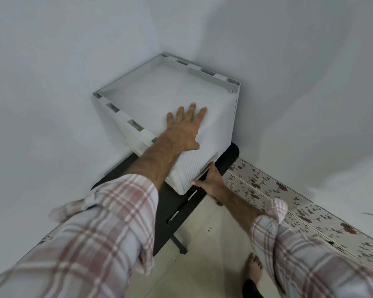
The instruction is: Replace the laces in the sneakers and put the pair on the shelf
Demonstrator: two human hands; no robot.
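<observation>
Pressing down, my left hand [184, 127] lay flat, fingers straight, on top of the white plastic storage box [159, 93] in the wall corner. My right hand [211, 181] gripped the box's lower front edge, fingers curled under it. Box sat on a black desk [174, 203]. Sneakers weren't in view; couldn't tell whether they were inside. Plaid sleeves [108, 222] on both arms, tiled floor [213, 244] below.

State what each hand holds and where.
Left hand lies flat on the white box's top, gripping nothing. Right hand grips the box's lower front edge.
</observation>
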